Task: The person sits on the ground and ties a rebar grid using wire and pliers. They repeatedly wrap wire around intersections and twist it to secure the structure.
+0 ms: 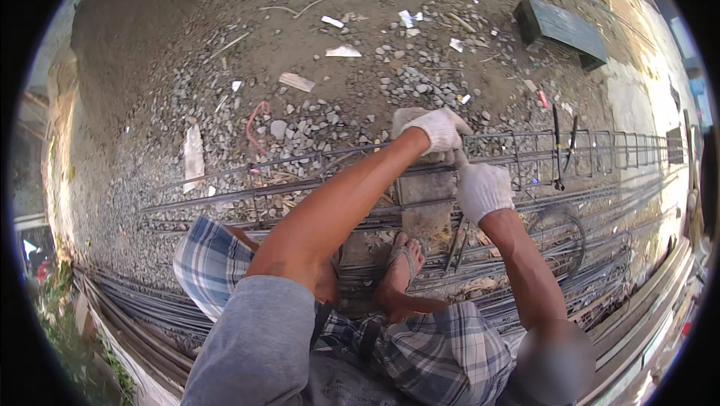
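Note:
A long rebar cage of bars and rectangular stirrups stretches across in front of me. My left hand, in a white knitted glove, reaches over its far top bar. Close beside it, my right hand, gloved the same way, is bent at the cage with a finger pointing towards the left hand. The fingertips meet around the bar; whether they pinch a thin wire is hidden. To the right, a dark-handled pincer-like tool hangs on the cage. Another long-handled tool lies below my right hand.
Loose rebar lies in bundles near my sandalled foot. A coil of thin wire rests on the bars. Beyond the cage are gravel, scraps and a dark box-like block. Wooden boards lie at the lower right.

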### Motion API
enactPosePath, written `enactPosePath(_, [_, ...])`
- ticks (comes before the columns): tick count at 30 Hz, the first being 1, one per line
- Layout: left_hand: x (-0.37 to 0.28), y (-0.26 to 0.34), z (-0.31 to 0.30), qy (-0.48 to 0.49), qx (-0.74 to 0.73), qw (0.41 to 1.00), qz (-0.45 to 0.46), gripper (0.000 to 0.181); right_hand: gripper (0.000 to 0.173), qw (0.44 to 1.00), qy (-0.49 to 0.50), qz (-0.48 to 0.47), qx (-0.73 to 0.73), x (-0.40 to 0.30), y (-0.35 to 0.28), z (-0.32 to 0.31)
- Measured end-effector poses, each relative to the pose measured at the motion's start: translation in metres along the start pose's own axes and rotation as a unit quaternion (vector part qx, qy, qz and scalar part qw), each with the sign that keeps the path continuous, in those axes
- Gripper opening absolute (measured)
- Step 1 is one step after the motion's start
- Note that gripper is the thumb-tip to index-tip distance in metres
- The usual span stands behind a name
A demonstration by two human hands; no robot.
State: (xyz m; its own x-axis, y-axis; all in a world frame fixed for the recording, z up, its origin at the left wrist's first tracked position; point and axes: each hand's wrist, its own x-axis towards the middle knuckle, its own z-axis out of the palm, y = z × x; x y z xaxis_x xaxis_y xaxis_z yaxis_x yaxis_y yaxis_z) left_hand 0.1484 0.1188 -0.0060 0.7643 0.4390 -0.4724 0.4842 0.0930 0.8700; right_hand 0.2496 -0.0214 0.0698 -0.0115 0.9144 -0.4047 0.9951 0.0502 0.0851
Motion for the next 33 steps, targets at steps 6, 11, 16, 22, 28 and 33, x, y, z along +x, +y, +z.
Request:
enactPosePath(6, [-0.006,0.006,0.022,0.085,0.033,0.996,-0.005,0.05,0.054,0.992,-0.034,0.01,0.123,-0.009,0.018,0.014])
enactPosePath(11, [-0.009,-0.014,0.034,0.192,0.125,0.968,0.106,0.043,0.053,0.993,-0.048,0.01,0.104,-0.002,0.01,0.028])
enactPosePath(16, [-0.013,-0.003,0.028,0.166,0.168,0.967,0.094,0.039,0.061,0.991,-0.001,0.017,0.131,-0.01,0.01,0.024])
enactPosePath(22, [-0.012,0.001,0.03,0.191,0.292,0.929,0.122,0.036,0.05,0.992,-0.008,-0.021,0.121,-0.002,0.014,0.025])
enactPosePath(28, [-0.017,0.019,0.024,0.174,0.353,0.916,0.084,0.037,0.043,0.951,-0.265,-0.143,0.074,0.054,0.034,0.0])
enactPosePath(33, [-0.017,0.017,0.022,0.171,0.316,0.93,0.083,0.037,0.046,0.936,-0.246,-0.073,0.241,0.046,0.048,0.004])
